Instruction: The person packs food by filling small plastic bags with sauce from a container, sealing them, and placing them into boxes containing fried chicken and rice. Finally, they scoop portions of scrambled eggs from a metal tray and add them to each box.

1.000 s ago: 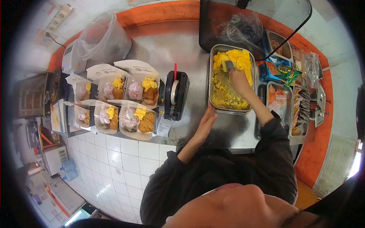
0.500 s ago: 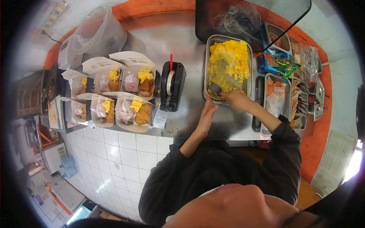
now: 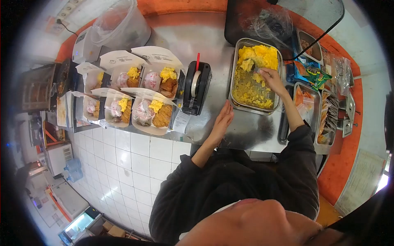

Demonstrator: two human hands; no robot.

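Scrambled egg [image 3: 264, 55] is heaped at the far end of a perforated metal tray [image 3: 256, 86], with loose crumbs across the rest of it. My right hand [image 3: 271, 80] reaches over the tray's right side, closed around a grey spoon [image 3: 256, 70]. The spoon's head is in the egg and mostly hidden. My left hand [image 3: 223, 118] rests by the tray's near left corner, fingers stretched out and holding nothing.
Open boxes [image 3: 150, 110] with fried chicken, wrapped portions and egg stand at left. A black tape dispenser [image 3: 197, 88] sits between them and the tray. Metal pans [image 3: 308, 102] of packets line the right. A plastic-lined bucket [image 3: 123, 28] is at back left.
My right hand and the spoon have moved from the tray's near end toward its far half, with egg gathered there. My left hand stays beside the near corner. The view has shifted slightly.
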